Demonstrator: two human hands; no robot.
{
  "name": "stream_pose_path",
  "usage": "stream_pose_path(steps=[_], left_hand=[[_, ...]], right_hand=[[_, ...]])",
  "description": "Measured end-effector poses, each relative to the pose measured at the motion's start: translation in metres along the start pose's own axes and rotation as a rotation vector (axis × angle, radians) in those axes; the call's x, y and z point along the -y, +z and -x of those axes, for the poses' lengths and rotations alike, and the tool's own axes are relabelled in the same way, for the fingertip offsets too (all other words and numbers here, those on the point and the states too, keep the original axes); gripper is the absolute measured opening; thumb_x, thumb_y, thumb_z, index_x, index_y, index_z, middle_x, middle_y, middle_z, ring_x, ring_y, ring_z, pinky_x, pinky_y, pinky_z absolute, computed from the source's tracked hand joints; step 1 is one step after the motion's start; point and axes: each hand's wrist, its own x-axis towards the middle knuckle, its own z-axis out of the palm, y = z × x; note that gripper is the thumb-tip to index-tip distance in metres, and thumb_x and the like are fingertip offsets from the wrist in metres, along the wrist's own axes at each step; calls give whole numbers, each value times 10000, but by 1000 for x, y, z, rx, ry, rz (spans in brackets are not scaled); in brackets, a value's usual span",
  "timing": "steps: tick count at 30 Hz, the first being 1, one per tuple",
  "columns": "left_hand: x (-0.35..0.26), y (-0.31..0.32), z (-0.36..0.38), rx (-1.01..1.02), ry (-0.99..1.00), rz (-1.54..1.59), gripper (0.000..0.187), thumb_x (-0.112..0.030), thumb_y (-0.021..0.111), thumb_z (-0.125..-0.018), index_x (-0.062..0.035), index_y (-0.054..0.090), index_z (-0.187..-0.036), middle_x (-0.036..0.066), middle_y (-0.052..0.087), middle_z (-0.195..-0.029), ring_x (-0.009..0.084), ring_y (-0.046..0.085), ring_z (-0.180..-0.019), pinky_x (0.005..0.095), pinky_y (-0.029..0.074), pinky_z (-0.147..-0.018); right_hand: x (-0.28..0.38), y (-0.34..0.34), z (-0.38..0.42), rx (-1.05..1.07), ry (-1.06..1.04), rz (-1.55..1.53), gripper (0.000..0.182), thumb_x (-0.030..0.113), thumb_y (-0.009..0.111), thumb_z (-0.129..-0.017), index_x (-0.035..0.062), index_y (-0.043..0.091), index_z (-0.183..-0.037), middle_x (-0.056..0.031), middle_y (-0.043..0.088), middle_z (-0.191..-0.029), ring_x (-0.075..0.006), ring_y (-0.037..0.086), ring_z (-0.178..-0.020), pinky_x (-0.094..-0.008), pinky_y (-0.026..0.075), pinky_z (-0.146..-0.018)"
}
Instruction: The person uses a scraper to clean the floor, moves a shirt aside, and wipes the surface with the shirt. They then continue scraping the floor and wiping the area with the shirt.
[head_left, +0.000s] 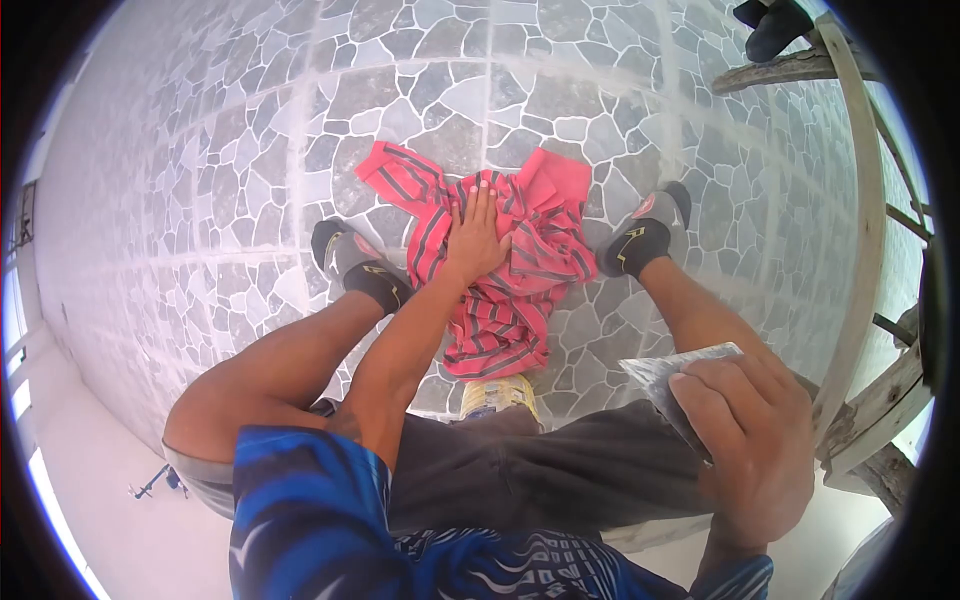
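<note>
A pink polo shirt with dark stripes lies crumpled on the stone-patterned tile floor between my feet. My left hand rests flat on top of it, palm down, with the fingers stretched out. Raised near my right knee, my right hand is closed around a thin grey scraper blade. Its flat, pale-edged end sticks out past my fingers toward the left, and the part inside the grip is hidden. The scraper is apart from the shirt.
My feet in dark grey shoes stand on either side of the shirt. A yellowish container shows between my thighs. At the right rises a wooden frame of poles and planks, with a dark object on its upper beam.
</note>
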Motion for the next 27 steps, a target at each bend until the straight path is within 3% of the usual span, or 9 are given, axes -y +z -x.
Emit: stream_pose_path(steps=[7,11,13,14,17,20,23,26,27], left_hand=[[32,-24,-150,-19,-71,-41,923,-605,498,-952,-28,218,-1616,132,156,-1705,295,152,-1573,615,148,-1231],[54,-46,-230,18,-104,-103,944,-643,479,-946,-48,203,-1624,113,159,-1707,284,156,-1573,608,150,-1231],[58,-52,-251,11,-124,-124,949,-651,475,-945,-46,201,-1624,112,158,-1707,287,155,-1573,608,153,-1231],[58,-54,-255,7,-133,-136,952,-654,473,-945,-46,200,-1624,111,158,-1707,288,155,-1573,608,154,-1231],[51,-50,-220,-22,-129,-76,958,-628,501,-942,-4,214,-1610,159,165,-1697,319,161,-1570,610,171,-1229],[42,-33,-144,-41,-87,-19,966,-603,532,-935,47,240,-1587,203,180,-1682,340,184,-1561,616,200,-1220],[37,-34,-114,6,-61,-123,981,-608,541,-928,66,247,-1578,211,187,-1677,342,204,-1554,623,222,-1210],[44,-31,-130,-69,-31,-107,975,-620,539,-939,41,238,-1589,199,187,-1681,359,213,-1549,626,220,-1206],[48,-33,-147,-69,-40,-117,975,-629,529,-936,29,236,-1594,189,189,-1683,351,211,-1551,619,209,-1211]], right_hand=[[-3,-3,-16,84,43,43,409,78,703,-590,-7,658,-988,-117,684,-978,-313,677,-847,-442,526,-703],[-14,0,-22,83,26,1,457,96,686,-564,-46,660,-998,-154,676,-950,-323,674,-824,-430,523,-653],[-18,-21,-27,247,12,81,337,129,670,-801,38,704,-1123,-114,703,-1101,-319,686,-995,-456,539,-841],[-19,-29,-28,328,5,119,283,146,662,-919,81,726,-1186,-95,717,-1177,-318,692,-1080,-469,547,-936],[-15,-31,-32,306,180,-62,326,123,664,-893,83,694,-1215,-101,703,-1163,-341,687,-1047,-486,546,-919],[-23,0,-11,5,13,-42,446,95,684,-567,-47,662,-990,-160,681,-949,-327,674,-812,-422,525,-655],[-17,-6,-10,38,-5,-3,442,92,684,-566,-47,665,-985,-158,686,-953,-321,672,-800,-431,522,-653],[-14,-30,-11,264,-8,122,370,114,677,-861,84,678,-1230,-100,698,-1169,-355,684,-1039,-505,537,-909],[-15,-29,-13,282,10,89,365,109,677,-856,84,682,-1220,-100,699,-1165,-355,683,-1043,-508,535,-911]])
